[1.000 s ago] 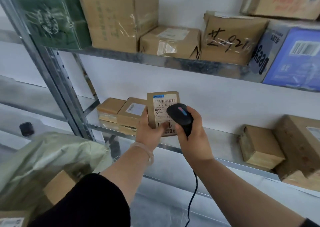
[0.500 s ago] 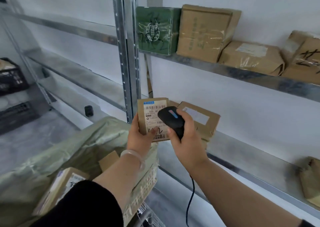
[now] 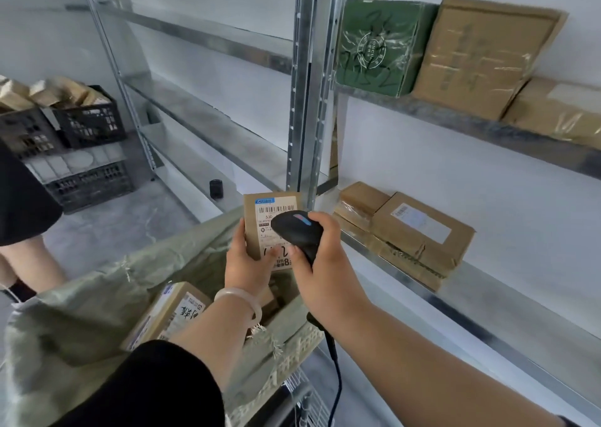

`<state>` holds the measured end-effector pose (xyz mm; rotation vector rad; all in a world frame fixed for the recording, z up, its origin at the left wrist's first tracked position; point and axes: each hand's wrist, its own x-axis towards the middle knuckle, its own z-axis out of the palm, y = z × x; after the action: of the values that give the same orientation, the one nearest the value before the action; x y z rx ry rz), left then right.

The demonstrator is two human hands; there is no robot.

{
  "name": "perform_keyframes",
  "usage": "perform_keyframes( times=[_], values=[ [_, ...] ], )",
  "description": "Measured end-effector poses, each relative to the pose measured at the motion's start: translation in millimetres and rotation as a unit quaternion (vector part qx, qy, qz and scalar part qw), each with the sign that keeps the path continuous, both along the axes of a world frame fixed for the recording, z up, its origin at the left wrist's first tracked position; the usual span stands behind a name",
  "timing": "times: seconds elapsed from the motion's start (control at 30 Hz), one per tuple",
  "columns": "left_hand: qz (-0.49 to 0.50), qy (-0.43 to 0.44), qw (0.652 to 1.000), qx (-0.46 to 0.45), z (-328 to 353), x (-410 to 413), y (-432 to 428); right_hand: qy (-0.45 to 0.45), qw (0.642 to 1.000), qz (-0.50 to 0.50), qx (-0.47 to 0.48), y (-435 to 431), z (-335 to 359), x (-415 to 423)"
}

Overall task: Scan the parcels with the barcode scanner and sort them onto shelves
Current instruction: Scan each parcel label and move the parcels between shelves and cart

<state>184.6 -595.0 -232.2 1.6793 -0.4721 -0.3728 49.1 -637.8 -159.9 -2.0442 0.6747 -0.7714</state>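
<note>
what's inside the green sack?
A labelled brown parcel lies in the green sack; more cardboard shows beside it. Deeper contents are hidden by sack folds and the left forearm.

We have swung left: our left hand [image 3: 250, 264] and right hand [image 3: 325, 264] have carried the small parcel [image 3: 260, 228] and barcode scanner [image 3: 297, 231] from before the lower shelf [image 3: 504, 303] to above the green sack [image 3: 97, 312]. Black crates [image 3: 87, 117] and another person's leg [image 3: 29, 257] now enter view.

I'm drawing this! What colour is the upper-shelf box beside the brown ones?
The square box is dark green with a pale round logo; head view.
</note>
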Motion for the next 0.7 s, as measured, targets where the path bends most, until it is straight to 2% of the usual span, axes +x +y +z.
perform_keyframes(
  times=[0.7],
  values=[
    [0.044,0.027,0.997,0.062,-31,29,12,0.022,0.999,0.018,0.018,4,-7,25]
  ],
)
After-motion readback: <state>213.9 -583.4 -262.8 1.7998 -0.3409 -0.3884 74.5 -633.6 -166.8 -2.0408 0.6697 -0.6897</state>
